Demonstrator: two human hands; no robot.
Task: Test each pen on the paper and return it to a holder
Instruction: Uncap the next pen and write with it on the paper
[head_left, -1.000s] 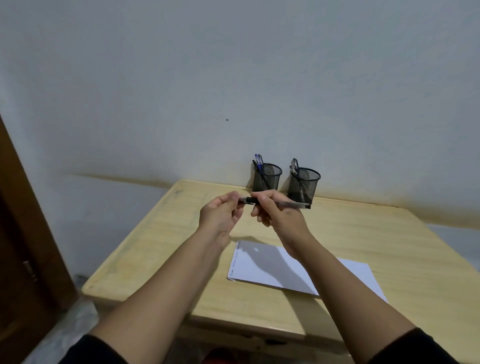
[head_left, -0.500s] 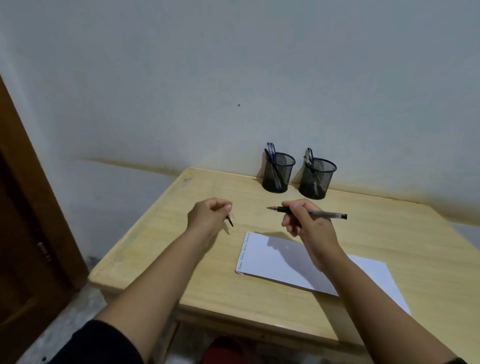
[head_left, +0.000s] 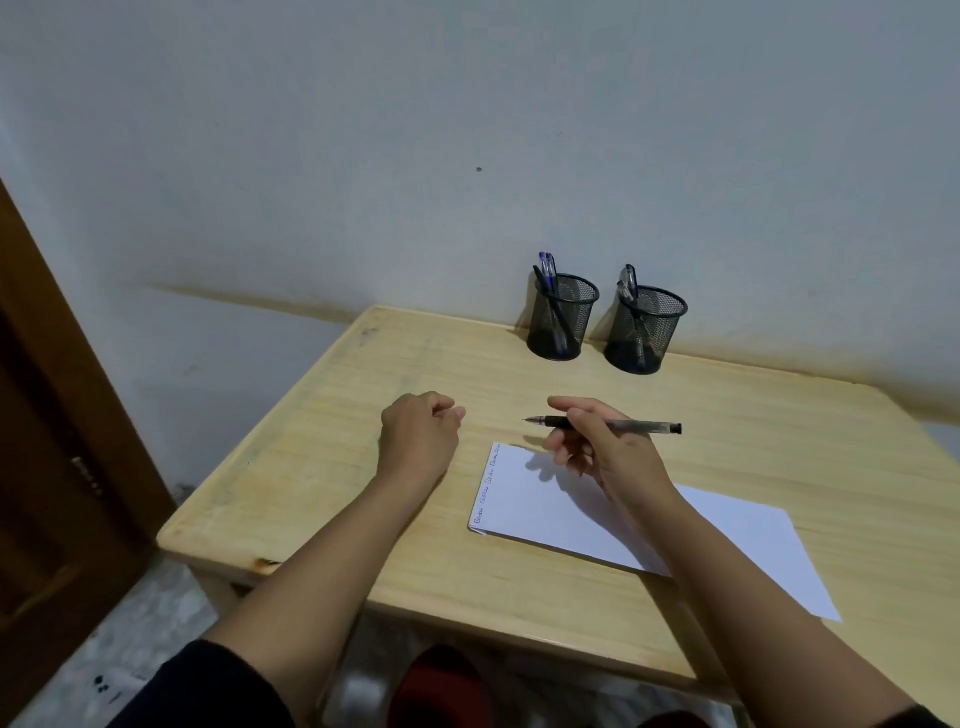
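My right hand (head_left: 608, 452) pinches an uncapped black pen (head_left: 647, 427) level above the table, its nib pointing left, just beyond the far left corner of the white paper (head_left: 550, 514). Several handwritten words run along the paper's left edge. My left hand (head_left: 420, 436) rests on the table left of the paper with its fingers curled; the pen's cap does not show in it now. Two black mesh holders stand by the wall: the left holder (head_left: 566, 322) has blue pens, the right holder (head_left: 649, 332) has dark pens.
The pale wooden table (head_left: 363, 499) stands against a white wall. A brown wooden door (head_left: 47, 467) is at the left. Something red (head_left: 441, 686) shows on the floor under the table's near edge.
My hands pulled the cap off the pen and moved apart. The left hand, with the cap in it, sank onto the table. The right hand lowered the pen toward the paper.
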